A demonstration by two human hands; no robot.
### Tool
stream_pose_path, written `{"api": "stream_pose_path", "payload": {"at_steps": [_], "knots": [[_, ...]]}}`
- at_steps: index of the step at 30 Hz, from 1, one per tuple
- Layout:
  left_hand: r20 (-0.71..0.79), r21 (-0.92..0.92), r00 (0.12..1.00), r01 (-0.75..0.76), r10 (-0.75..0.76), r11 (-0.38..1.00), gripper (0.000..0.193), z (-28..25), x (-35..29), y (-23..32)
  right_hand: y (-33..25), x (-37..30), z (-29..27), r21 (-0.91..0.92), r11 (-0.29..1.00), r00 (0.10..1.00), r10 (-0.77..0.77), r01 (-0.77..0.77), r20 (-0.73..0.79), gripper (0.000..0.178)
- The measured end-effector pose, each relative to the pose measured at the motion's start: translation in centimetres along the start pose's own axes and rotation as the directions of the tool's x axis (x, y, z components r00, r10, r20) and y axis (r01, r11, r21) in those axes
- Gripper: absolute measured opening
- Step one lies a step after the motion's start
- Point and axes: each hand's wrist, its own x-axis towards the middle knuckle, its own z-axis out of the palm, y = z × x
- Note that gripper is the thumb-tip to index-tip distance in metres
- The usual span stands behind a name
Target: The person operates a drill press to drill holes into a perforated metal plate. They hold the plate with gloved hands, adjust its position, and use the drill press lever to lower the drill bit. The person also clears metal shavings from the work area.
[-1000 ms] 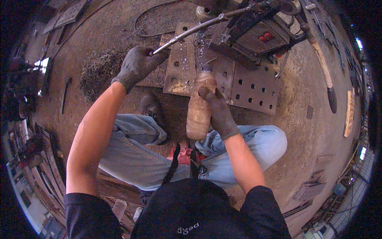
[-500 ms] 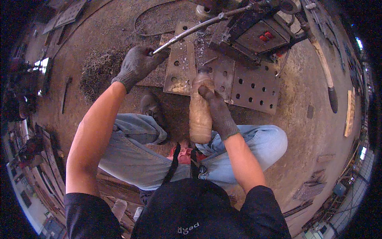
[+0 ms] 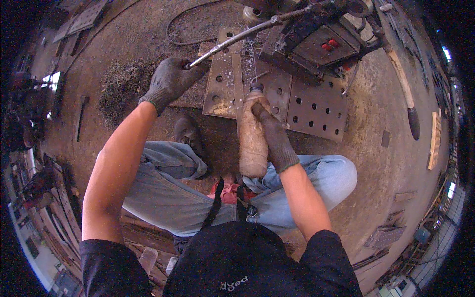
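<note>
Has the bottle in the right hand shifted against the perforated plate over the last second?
No. The bottle in the right hand keeps its neck at the same spot on the perforated steel plate.

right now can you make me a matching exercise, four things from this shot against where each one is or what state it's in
Things:
1. murky plastic bottle
2. long metal lever handle
3. drilled steel plate
4. pile of metal shavings

Places or states:
A. flat on the floor, full of round holes
B. gripped by the left hand
C. heaped on the floor at the left
D. tipped forward in the right hand

Pairs: 1-D, 2-B, 3-A, 4-C
</note>
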Motion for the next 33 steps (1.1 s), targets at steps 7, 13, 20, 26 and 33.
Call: {"api": "stream_pose_path", "payload": {"at_steps": [7, 13, 20, 26, 33], "knots": [[-0.004, -0.024, 1.0, 0.014, -0.014, 1.0, 0.061, 0.2, 0.0, -0.5, -0.4, -1.1, 0.8, 0.019, 0.978, 0.97, -0.207, 0.206, 0.13, 0.059], [0.001, -0.017, 1.0, 0.005, -0.005, 1.0, 0.062, 0.3, 0.2, -0.2, -2.3, -3.4, 2.4, -0.006, 0.99, 0.99, -0.141, 0.141, 0.032, 0.067], [-0.007, -0.031, 1.0, -0.013, 0.013, 0.999, 0.061, 0.4, 0.1, -0.6, -1.1, -1.9, 1.7, -0.085, 0.985, 0.989, -0.146, 0.148, 0.03, 0.065], [0.05, 0.021, 0.997, 0.062, -0.063, 0.998, 0.061, -0.1, 0.1, 1.1, 1.6, 1.2, -0.9, -0.003, 0.996, 0.996, -0.086, 0.086, 0.029, 0.051], [0.005, -0.006, 1.0, 0.012, -0.012, 1.0, 0.061, 0.3, 0.1, -0.2, -1.0, -0.9, 0.8, 0.103, 0.992, 0.997, 0.077, -0.077, 0.001, 0.047]]}}
